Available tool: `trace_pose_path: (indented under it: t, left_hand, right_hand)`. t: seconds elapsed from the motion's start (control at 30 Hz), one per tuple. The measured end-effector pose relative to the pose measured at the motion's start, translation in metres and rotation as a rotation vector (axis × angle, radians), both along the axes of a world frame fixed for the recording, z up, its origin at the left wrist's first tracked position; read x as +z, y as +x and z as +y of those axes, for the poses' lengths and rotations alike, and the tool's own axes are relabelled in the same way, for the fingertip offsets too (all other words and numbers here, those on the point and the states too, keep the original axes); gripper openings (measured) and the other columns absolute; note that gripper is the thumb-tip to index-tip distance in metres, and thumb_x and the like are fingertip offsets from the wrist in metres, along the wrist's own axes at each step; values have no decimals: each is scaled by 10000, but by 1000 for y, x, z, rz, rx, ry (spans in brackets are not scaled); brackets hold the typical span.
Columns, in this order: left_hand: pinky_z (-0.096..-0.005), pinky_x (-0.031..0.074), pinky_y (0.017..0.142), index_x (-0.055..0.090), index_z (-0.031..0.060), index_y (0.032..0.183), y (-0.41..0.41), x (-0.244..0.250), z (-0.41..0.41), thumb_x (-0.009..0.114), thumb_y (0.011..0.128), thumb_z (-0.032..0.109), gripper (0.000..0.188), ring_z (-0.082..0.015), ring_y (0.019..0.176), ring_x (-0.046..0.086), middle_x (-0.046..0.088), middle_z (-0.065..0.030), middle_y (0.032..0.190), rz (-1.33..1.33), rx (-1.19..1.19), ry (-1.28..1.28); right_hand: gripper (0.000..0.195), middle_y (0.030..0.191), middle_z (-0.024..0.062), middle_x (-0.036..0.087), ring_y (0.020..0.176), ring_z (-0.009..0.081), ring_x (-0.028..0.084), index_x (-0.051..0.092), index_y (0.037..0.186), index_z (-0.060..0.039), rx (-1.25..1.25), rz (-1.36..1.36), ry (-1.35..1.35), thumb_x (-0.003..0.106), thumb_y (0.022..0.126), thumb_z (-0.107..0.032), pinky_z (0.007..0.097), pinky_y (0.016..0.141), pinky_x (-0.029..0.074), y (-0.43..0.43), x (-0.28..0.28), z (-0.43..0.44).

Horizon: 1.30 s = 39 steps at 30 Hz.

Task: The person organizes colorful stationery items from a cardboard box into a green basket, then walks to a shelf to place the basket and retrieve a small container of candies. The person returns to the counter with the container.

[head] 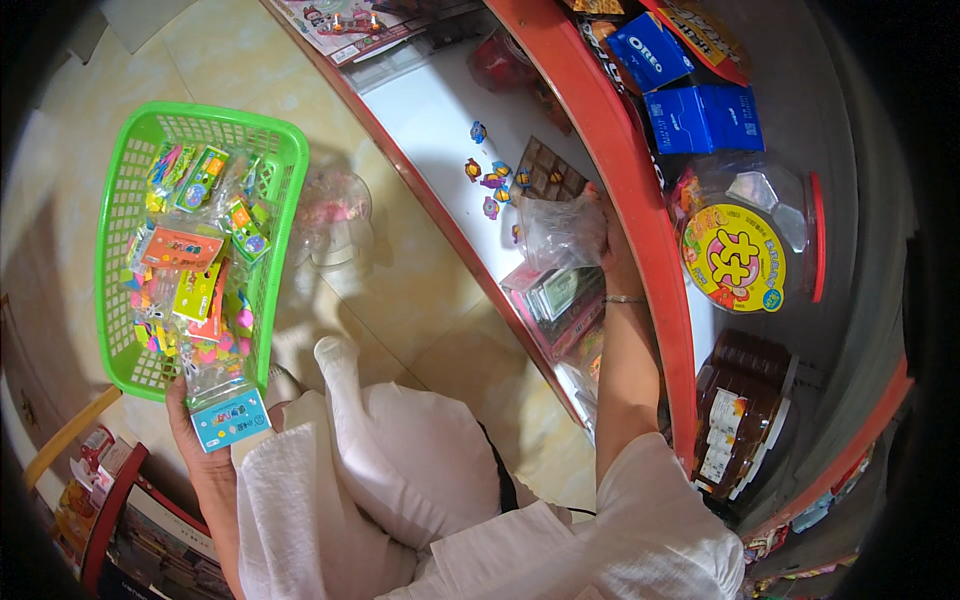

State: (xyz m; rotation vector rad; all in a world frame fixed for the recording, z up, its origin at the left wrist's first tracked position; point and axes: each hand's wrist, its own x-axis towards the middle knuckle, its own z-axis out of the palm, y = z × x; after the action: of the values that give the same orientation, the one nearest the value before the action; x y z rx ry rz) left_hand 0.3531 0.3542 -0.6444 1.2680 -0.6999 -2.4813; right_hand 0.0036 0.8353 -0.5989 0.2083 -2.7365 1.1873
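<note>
At the left, my left hand (182, 416) grips the near rim of a green plastic basket (289, 195). Small clear packets with coloured header cards (182, 249) fill the basket. One packet with a blue header card (230, 420) hangs over the rim beside my wrist. My right hand (613, 251) reaches into a white shelf (427, 112) and holds a crumpled clear plastic bag (559, 232); the shelf's red edge partly hides its fingers. Just beyond the bag, several small wrapped candies (493, 181) lie scattered near a brown segmented slab (551, 169).
Below the bag sits a pink box with a clear front (555, 296). A red shelf edge (600, 120) curves past my right arm. Above it stand blue Oreo boxes (701, 120), a jar with a yellow label (735, 259) and a brown container (742, 412). A clear tub (334, 217) stands on the tiled floor.
</note>
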Motion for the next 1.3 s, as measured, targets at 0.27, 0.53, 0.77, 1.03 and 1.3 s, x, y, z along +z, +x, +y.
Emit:
trace_pose_path:
  t: [0.27, 0.53, 0.77, 1.03, 1.3]
  left_hand:
    - [-399, 501, 898, 508, 38, 1290, 7, -11, -7, 593, 877, 383, 545, -269, 1051, 604, 608, -123, 1209, -16, -13, -17]
    - [-400, 504, 881, 511, 42, 1271, -1, 6, -1, 624, 863, 353, 525, -256, 1029, 607, 615, -114, 1169, -27, 4, -6]
    - [-427, 502, 924, 464, 27, 1329, 7, -10, -11, 566, 896, 385, 571, -285, 1075, 606, 591, -142, 1237, 5, -50, -40]
    - [-413, 515, 893, 492, 38, 1305, -4, -9, -4, 583, 886, 386, 552, -276, 1040, 619, 617, -132, 1192, 15, -54, 5]
    - [-399, 520, 858, 546, 44, 1235, 1, -4, -2, 610, 877, 350, 476, -259, 993, 625, 632, -115, 1153, -32, 1, -9]
  right_hand:
    - [348, 1017, 143, 630, 963, 272, 603, 579, 1129, 29, 11, 20, 137, 576, 913, -244, 369, 857, 465, 9, 0, 1]
    - [346, 1038, 178, 643, 997, 310, 612, 582, 1128, 49, -119, -99, 626, 580, 904, -214, 390, 889, 461, 78, 20, 71]
    - [352, 1090, 238, 624, 1041, 359, 601, 564, 1155, 63, -37, 125, 880, 564, 898, -178, 409, 927, 443, 83, 11, 48]
    - [403, 1102, 241, 591, 1063, 347, 559, 534, 1227, 19, -161, 352, 674, 546, 907, -227, 421, 971, 402, -39, -58, -31]
    - [329, 1158, 156, 607, 1084, 328, 562, 644, 1100, -72, -651, 282, 283, 574, 878, -306, 417, 941, 429, -21, -127, -65]
